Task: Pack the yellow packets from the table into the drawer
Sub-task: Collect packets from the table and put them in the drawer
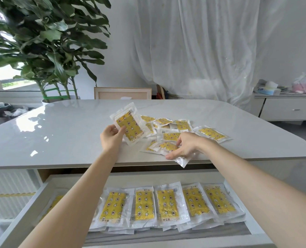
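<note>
My left hand [112, 136] grips a small stack of yellow packets [129, 125] in clear wrappers, held tilted above the table. My right hand [186, 146] pinches one yellow packet [166, 146] at the near edge of a loose pile of packets [182, 130] on the white table [59, 133]. Another packet's clear wrapper juts past the table edge under that hand. Below, the open drawer [32, 203] holds a row of several yellow packets [164, 203] laid side by side over more packets; my left forearm hides the leftmost ones.
A large leafy plant [46, 42] stands beyond the table's far left. A chair back [122, 93] sits at the far edge. White curtains hang behind. A low cabinet [288, 109] with tissue box and bag stands at right.
</note>
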